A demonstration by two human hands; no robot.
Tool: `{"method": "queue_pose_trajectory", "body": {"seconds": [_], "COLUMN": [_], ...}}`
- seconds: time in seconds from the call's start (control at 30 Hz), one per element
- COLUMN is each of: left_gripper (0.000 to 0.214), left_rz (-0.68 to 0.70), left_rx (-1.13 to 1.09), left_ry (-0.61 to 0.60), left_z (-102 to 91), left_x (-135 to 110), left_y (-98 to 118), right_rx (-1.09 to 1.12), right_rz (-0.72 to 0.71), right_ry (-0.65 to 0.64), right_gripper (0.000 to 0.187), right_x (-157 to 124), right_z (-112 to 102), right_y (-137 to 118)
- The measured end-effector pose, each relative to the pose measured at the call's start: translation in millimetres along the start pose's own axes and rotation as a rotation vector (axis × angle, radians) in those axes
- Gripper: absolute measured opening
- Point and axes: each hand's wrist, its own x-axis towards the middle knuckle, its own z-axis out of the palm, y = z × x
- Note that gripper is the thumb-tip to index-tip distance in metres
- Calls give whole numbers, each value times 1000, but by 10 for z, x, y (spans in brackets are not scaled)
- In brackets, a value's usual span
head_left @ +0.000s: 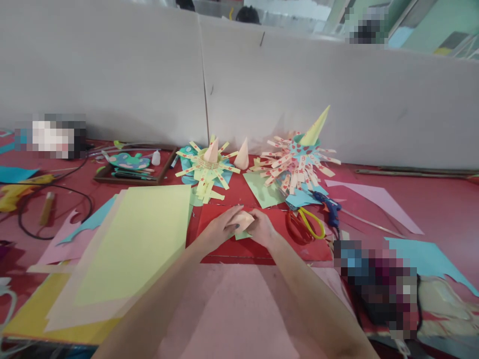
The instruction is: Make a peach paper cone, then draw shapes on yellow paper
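In the head view, my left hand [221, 227] and my right hand [261, 227] come together over a red sheet [213, 253] on the table. Between them is a folded or curled piece of pale pink paper [241, 219], gripped from both sides. A bit of light green paper [244, 235] shows just below it; whether I hold that too is unclear. My fingertips are partly hidden behind the paper. Scissors [311, 223] with red and yellow handles lie to the right of my right hand, beside a blue glue gun [330, 205].
Behind my hands stand a pale pink paper cone [242, 155] and paper crafts with fringed strips, one yellow [205, 167], one pink [295, 162]. Yellow sheets [149, 234] lie left, near a tray [159, 178] of pens. Another glue gun [15, 196] lies far left. A white partition [130, 75] rises behind.
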Motion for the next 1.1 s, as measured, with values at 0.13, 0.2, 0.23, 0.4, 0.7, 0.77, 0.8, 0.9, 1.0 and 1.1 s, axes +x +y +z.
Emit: {"method": "queue_pose_trajectory", "body": {"seconds": [0.13,0.2,0.23,0.4,0.7,0.77,0.8,0.9,1.0,1.1], "left_gripper": [59,65,67,67,71,61,57,52,42,38], "left_rz": [43,46,43,-20,-285,-302,-305,-277,-290,-364], "left_rx": [143,183,183,32,-183,-159,-153,-246,-441,-558], "left_ry": [51,91,118,206,306,290,280,215,89,-48], "left_z": [32,47,55,102,109,93,85,68,63,60], "left_x": [10,7,3,0,17,22,26,36,33,18], "left_y": [-97,-118,-119,-73,-56,-55,-47,10,84,140], "right_rx": [1,-50,-76,-156,-250,-214,-199,-176,-195,-281], "right_rz": [22,-10,-32,-85,-211,-259,-276,-294,-309,-360], "right_ry": [-136,-183,-193,-183,-96,-68,-61,-61,-99,-103], "right_gripper": [33,26,21,29,43,41,40,42,47,51], "right_x": [-104,-141,-152,-184,-206,-214,-225,-279,-344,-390], "right_z": [97,142,155,148,189,203,202,168,112,70], "right_y": [-54,-58,-57,-93,-137,-108,-95,-79,-76,-59]}}
